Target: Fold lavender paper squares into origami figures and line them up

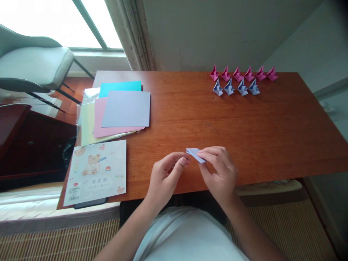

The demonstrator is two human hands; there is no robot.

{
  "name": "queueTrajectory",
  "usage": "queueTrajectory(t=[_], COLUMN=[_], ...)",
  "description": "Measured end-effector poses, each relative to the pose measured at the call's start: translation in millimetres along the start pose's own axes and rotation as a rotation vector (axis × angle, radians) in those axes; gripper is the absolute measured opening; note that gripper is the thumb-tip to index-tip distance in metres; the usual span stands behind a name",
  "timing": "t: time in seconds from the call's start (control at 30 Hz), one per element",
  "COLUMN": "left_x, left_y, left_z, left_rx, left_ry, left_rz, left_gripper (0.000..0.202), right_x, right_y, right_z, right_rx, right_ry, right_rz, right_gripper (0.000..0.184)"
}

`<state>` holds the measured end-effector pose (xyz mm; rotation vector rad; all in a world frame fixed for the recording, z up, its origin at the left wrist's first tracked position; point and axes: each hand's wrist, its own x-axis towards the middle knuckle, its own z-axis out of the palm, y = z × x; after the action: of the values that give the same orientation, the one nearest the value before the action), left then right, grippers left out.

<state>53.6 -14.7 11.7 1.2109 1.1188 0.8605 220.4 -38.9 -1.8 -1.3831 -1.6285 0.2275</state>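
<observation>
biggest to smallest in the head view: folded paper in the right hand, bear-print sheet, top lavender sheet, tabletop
1. Tabletop
2. Bear-print sheet
3. Top lavender sheet
4. Folded paper, partly hidden

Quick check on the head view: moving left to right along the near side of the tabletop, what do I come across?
Bear-printed sheet → left hand → folded lilac paper → right hand, which pinches that paper.
</observation>
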Motion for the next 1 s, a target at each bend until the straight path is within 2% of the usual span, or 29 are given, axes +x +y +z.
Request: queueTrajectory(t=[0.1,0.23,0.53,0.67,0.87,1.0], left_x=[3,6,17,21,28,25], left_y=[2,2,-5,-9,-15,-17], left_z=[0.5,1.4,-11.1,-12.4,-9.6,-10.4], left_rx=[-0.144,-0.216,-0.049,0.198,0.781,0.988], left_ry=[-0.002,0.021,0.004,0.013,0.036,0.052], left_rz=[-0.062,-0.138,-0.095,0.003,0.246,0.424], left_gripper=[0.024,0.023,0.02,0.029,0.032,0.032], right_x=[-2,-9,-14,-13,-9,-7], right_y=[-1,0,22,30,39,42], right_z=[0,6,-6,-11,-7,-3], right_rx=[-0.103,-0.157,-0.15,-0.106,-0.145,-0.182], right_ry=[-0.042,-0.104,-0.235,-0.287,-0.316,-0.363], right_rz=[-0.173,-0.214,-0.34,-0.345,-0.374,-0.343], right_gripper=[0.03,0.033,0.045,0.047,0.033,0.03])
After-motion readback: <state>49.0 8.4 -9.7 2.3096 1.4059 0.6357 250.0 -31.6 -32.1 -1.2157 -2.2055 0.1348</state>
